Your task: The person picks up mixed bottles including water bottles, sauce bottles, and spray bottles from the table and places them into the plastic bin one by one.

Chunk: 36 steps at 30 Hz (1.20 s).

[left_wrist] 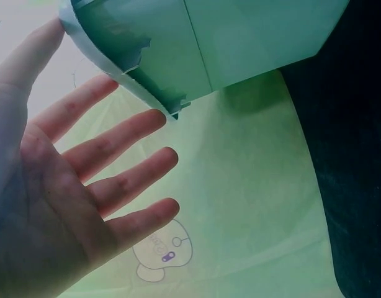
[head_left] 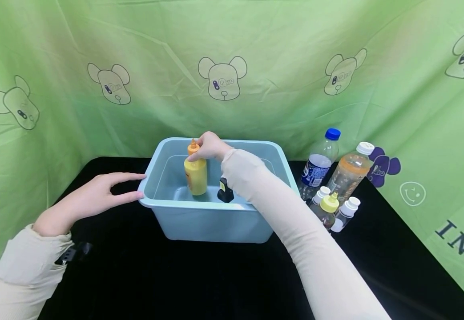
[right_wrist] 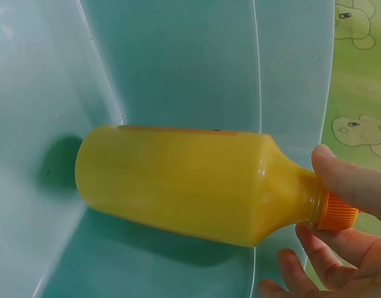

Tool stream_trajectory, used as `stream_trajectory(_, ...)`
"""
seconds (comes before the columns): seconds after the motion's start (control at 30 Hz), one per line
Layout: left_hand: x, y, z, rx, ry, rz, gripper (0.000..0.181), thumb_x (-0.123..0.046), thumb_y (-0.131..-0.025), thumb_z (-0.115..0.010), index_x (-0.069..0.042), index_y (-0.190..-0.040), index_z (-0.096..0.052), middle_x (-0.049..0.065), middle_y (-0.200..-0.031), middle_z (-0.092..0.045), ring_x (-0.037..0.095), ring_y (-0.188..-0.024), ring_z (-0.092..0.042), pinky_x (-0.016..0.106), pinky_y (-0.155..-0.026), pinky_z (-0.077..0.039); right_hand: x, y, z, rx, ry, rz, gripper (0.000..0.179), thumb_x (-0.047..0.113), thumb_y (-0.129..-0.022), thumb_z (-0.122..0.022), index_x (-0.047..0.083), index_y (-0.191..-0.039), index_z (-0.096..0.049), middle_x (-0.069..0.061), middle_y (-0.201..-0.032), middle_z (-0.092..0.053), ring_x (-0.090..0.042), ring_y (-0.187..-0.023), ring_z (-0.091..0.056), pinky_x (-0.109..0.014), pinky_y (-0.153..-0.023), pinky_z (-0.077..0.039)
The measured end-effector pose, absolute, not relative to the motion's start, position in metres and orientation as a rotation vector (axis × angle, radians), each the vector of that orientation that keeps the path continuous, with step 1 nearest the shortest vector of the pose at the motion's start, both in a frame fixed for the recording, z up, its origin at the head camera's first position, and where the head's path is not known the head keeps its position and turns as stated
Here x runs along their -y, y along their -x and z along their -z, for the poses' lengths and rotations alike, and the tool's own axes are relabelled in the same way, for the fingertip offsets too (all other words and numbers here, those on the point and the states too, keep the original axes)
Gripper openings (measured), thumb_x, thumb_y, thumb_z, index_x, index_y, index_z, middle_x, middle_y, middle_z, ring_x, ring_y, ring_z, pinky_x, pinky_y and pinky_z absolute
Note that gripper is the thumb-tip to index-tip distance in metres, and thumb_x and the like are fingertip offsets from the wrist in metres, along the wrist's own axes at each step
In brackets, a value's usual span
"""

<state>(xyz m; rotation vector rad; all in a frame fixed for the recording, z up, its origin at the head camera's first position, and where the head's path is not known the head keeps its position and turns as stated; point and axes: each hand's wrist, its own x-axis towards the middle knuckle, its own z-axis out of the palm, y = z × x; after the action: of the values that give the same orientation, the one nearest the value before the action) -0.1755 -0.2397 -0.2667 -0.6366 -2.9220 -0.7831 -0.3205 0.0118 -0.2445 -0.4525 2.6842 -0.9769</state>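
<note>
A light blue plastic tub (head_left: 215, 224) stands on the black table. Inside it, a yellow squeeze bottle (head_left: 195, 177) with an orange nozzle cap is upright, towards the tub's left half. My right hand (head_left: 212, 146) pinches this bottle by its neck and cap; the right wrist view shows thumb and fingers around the orange cap (right_wrist: 339, 212). Whether the bottle's base touches the tub floor, I cannot tell. My left hand (head_left: 95, 193) touches the tub's left rim with its fingertips, and its fingers (left_wrist: 131, 139) are straight and spread.
Right of the tub stand a blue-capped bottle (head_left: 317, 166), a white-capped bottle with an orange band (head_left: 349, 171), a small yellow-capped bottle (head_left: 328, 209) and two small white-capped bottles, one being this bottle (head_left: 345, 214). A green printed curtain (head_left: 167, 106) hangs behind.
</note>
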Motion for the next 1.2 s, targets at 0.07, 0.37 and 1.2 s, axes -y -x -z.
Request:
stream_trajectory(0.07, 0.240, 0.176, 0.267, 2.923, 0.635, 0.785, 0.048, -0.040, -0.088, -0.062, -0.018, -0.130, -0.056, 0.009, -0.129, -0.059, 0.031, -0.124, -0.051, 0.051, -0.098, -0.042, -0.010, 0.320, 0.245, -2.684, 0.457, 0.971, 0.031, 0.019, -0.076, -0.077, 0.000, -0.099, -0.068, 0.000, -0.081, -0.056, -0.012, -0.077, -0.048, -0.020, -0.069, -0.042)
stream_trajectory(0.37, 0.240, 0.176, 0.268, 2.922, 0.631, 0.792, 0.048, -0.040, -0.088, -0.062, -0.017, -0.130, -0.055, 0.009, -0.130, -0.059, 0.031, -0.124, -0.050, 0.052, -0.099, -0.042, -0.003, 0.318, 0.248, -2.679, 0.482, 0.951, 0.029, 0.021, -0.077, -0.076, -0.001, -0.094, -0.068, 0.001, -0.078, -0.054, -0.013, -0.075, -0.048, -0.019, -0.068, -0.041)
stream_trajectory(1.2, 0.240, 0.175, 0.267, 2.931, 0.621, 0.802, 0.048, -0.041, -0.088, -0.061, -0.019, -0.131, -0.055, 0.009, -0.131, -0.058, 0.031, -0.125, -0.049, 0.052, -0.099, -0.041, 0.009, 0.320, 0.253, -2.670, 0.476, 0.942, 0.026, 0.018, -0.077, -0.077, -0.001, -0.091, -0.068, 0.002, -0.074, -0.053, -0.012, -0.072, -0.047, -0.019, -0.066, -0.041)
